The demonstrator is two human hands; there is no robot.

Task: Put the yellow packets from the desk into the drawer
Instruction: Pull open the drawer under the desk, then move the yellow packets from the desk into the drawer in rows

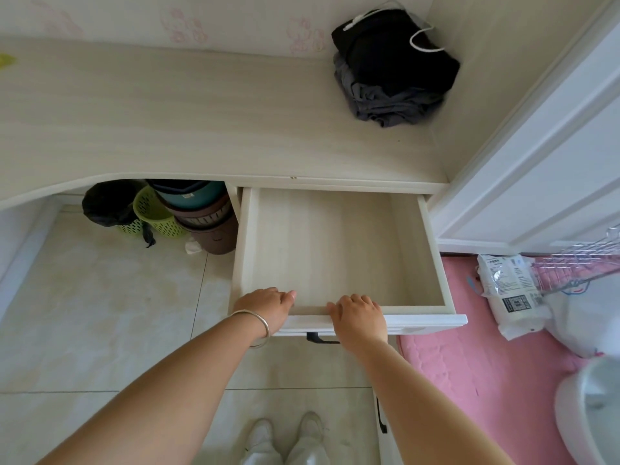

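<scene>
The drawer (432, 250) under the pale wooden desk (167, 129) is pulled far out and its inside is bare. Both hands grip its white front panel from above. My left hand (265, 308), with a silver bangle on the wrist, holds the left part of the panel, fingers curled over the top edge. My right hand (360, 318) holds the panel's middle, above the black handle (318, 337). A scrap of something yellow (6, 60) shows at the far left edge of the desk; I cannot tell if it is a packet.
A pile of black and grey clothes (396, 68) lies in the desk's back right corner. Baskets and bins (188, 213) stand under the desk. A white door (536, 162) is at right, with a pink mat (469, 347) and a white bag (513, 293) on the floor.
</scene>
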